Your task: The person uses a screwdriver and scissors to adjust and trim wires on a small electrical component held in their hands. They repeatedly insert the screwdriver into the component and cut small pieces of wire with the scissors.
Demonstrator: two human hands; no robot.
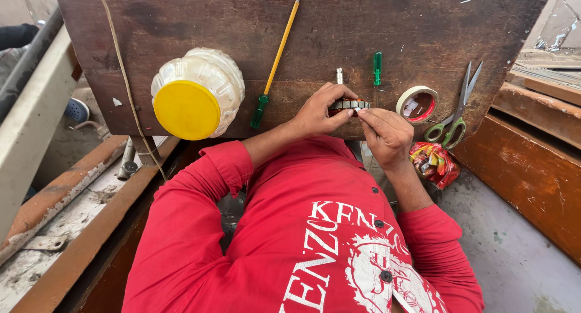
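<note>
Far out from my left hand, at the outer side, I see a clear plastic jar (200, 89) with a yellow lid lying on its side on the dark wooden table (200, 16). Between that jar and the left hand lies a long yellow-shafted screwdriver (277, 59) with a green handle, its handle end close to my left wrist.

My left hand (318, 112) is curled narrow around a small ring-shaped metal part (350, 104) with toothed segments, holding it from its left side. My right hand (386, 134) meets it from the other side, fingers pinched tight on the ring's right edge. The part sits between both hands, at the table's near edge. I cannot tell whether it rests on the wood.

Just beyond the right hand's fingertips stands a short green-handled screwdriver (377, 68). Outward from the right hand lie a roll of masking tape (417, 102) and green-handled scissors (455, 116). Beside the right wrist, lower down, sits a crumpled red packet (434, 163).
</note>
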